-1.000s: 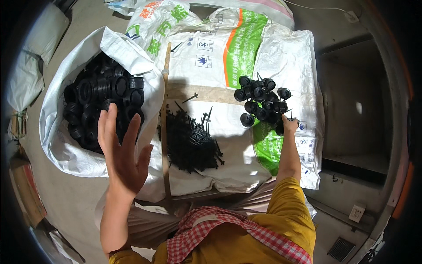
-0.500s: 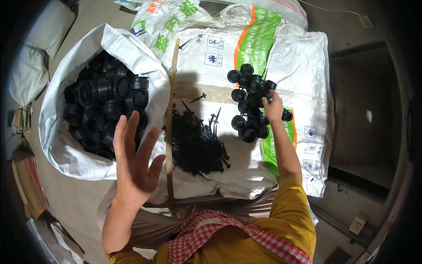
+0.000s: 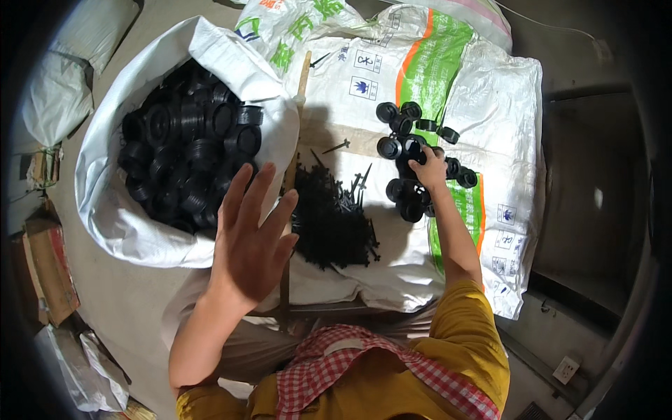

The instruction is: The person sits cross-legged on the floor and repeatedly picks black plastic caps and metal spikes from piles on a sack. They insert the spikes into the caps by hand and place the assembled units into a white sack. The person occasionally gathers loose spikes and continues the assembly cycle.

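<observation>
My left hand is raised with fingers spread and holds nothing; it hovers over the near rim of a white woven sack filled with black round plastic parts. My right hand reaches into a small heap of the same black round parts lying on a white, green and orange woven sheet; its fingers curl on one of them. Between the hands lies a pile of thin black pins beside a wooden stick.
A cardboard box sits at the left on the concrete floor. More white bags lie at the upper left and lower left. A dark channel and wall socket are at the right. My checked cloth and yellow clothes fill the bottom.
My right hand moved left from the sheet's right edge into the heap of round parts. My left hand stayed raised and open, drifting slightly down and right.
</observation>
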A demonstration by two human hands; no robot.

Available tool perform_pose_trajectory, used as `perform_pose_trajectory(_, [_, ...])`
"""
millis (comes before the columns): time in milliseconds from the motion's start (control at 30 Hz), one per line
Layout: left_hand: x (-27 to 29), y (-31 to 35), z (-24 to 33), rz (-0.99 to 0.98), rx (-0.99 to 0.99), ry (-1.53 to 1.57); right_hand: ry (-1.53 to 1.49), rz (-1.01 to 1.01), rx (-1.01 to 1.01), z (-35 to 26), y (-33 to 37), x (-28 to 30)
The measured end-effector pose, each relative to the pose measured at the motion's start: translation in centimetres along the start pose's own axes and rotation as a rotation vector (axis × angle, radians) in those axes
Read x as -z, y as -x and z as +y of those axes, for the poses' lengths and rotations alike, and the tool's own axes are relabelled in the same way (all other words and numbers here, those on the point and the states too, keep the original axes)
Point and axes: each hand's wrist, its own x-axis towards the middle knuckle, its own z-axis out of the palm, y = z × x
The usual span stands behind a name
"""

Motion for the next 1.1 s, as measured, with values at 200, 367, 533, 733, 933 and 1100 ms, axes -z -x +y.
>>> perform_pose_trajectory(200, [0.7, 1.1, 0.1, 0.062, -0.036, 0.008, -0.689, -0.379, 0.005, -3.1, 11.8, -1.2])
perform_pose_trajectory(367, [-0.3, 2.4, -0.7, 0.042, -0.057, 0.056, -0.29, -0.137, 0.312, -5.8, 14.0, -6.5])
perform_pose_trajectory(533, [-2.5, 4.5, 0.6, -0.215, -0.204, 0.054, -0.15, 0.018, 0.432, -13.0, 7.8, -8.2])
perform_pose_trajectory(733, [-3.7, 5.1, 0.8, -0.472, -0.239, -0.018, -0.053, -0.13, 0.591, -22.0, 3.6, -9.2])
perform_pose_trajectory(933, [-3.5, 3.1, 0.7, -0.533, -0.195, -0.001, 0.194, -0.499, 0.572, -26.2, 2.6, -13.3])
perform_pose_trajectory(1100, [-4.6, 2.5, 0.4, -0.57, -0.283, -0.084, 0.122, -0.505, 0.749, -22.9, 7.7, -13.0])
